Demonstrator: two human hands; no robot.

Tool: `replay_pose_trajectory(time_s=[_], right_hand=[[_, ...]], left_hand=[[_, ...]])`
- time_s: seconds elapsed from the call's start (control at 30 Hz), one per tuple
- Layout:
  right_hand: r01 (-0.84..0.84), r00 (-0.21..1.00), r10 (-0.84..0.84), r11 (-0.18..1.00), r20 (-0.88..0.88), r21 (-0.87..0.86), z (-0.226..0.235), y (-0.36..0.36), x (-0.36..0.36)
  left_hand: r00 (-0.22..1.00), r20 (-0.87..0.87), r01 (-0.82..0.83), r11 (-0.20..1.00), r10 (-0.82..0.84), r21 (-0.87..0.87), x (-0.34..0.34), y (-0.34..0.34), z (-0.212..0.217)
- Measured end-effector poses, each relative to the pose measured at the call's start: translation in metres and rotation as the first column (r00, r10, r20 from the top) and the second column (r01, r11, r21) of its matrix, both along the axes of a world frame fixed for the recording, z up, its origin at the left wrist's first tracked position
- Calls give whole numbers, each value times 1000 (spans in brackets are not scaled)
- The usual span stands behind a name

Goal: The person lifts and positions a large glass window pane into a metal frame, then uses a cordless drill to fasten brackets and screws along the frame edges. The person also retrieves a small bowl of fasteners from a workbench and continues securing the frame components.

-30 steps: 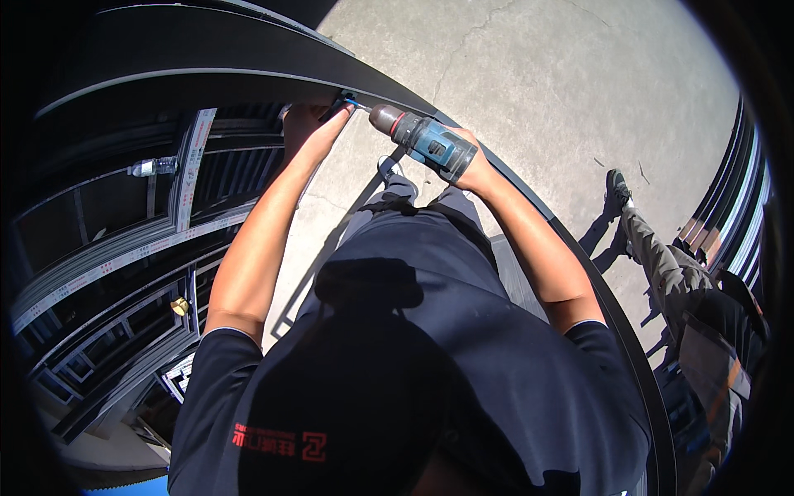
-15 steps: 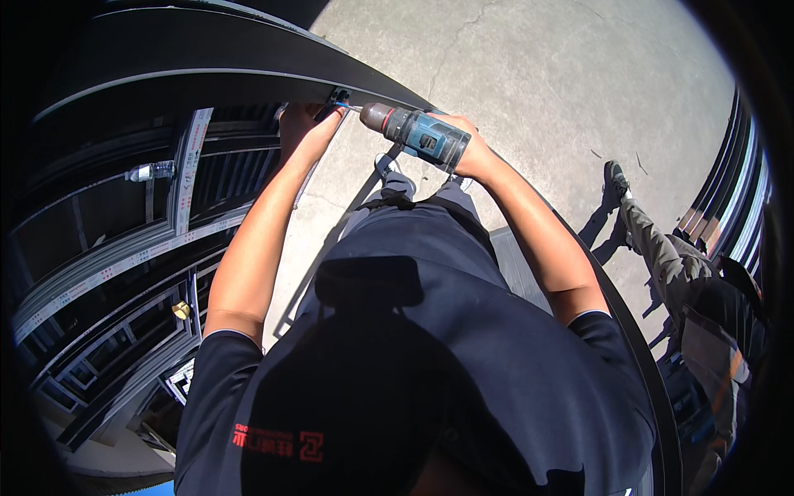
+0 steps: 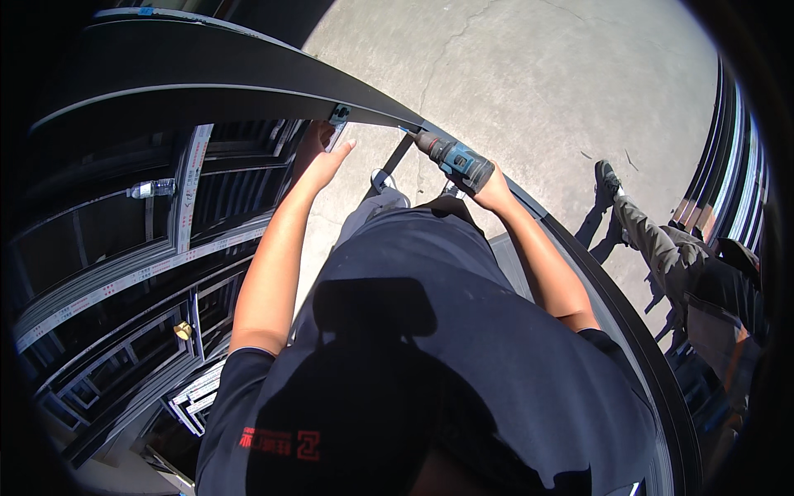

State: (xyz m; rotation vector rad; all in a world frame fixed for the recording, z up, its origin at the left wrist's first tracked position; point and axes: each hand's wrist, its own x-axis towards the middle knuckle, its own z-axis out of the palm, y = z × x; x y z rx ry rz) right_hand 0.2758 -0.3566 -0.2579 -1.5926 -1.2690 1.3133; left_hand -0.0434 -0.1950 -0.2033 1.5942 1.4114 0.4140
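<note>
My right hand (image 3: 496, 190) is wrapped round the grip of a blue and black cordless drill (image 3: 460, 164). Its bit points up and left, close to the corner of a long dark metal frame (image 3: 273, 101). A small metal fitting (image 3: 339, 115) sits on the frame's inner edge, left of the drill and apart from it. Just below that fitting is my left hand (image 3: 324, 164), its thumb stretched away from the fingers. Those fingers reach up beside the frame in shadow, and their tips are partly hidden. Nothing shows in that hand.
Dark frames (image 3: 124, 273) with pale protective strips stand on the left, with a clear plastic bottle (image 3: 151, 188) lying among them. Another person's leg (image 3: 649, 227) is at the right, near stacked metal profiles (image 3: 718, 165). Concrete floor (image 3: 529, 74) lies beyond the frame.
The drill has moved right and slightly down, its bit leaving the small fitting. My left hand has dropped a little from the fitting, and its thumb has spread.
</note>
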Motion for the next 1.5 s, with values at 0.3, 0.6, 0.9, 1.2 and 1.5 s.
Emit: replay_pose_trajectory(time_s=[0.3,0.6,0.9,1.2,1.5], right_hand=[[169,971,-163,985,173,-17,31,-15,-56],[442,897,-442,897,-20,7,84,-33,-255],[713,695,-706,701,-133,5,94,-85,-347],[401,884,-435,893,169,204,100,-133,-378],[460,836,-484,875,-258,-149,104,-74,-388]], left_hand=[[843,193,529,714,-502,-458,8,-31,-27],[673,707,602,393,218,-695,-27,-30,15],[734,659,610,268,164,-746,-54,-83,34],[768,630,630,44,112,-776,-88,-87,42],[700,686,707,59,-198,-705,-65,-31,68]])
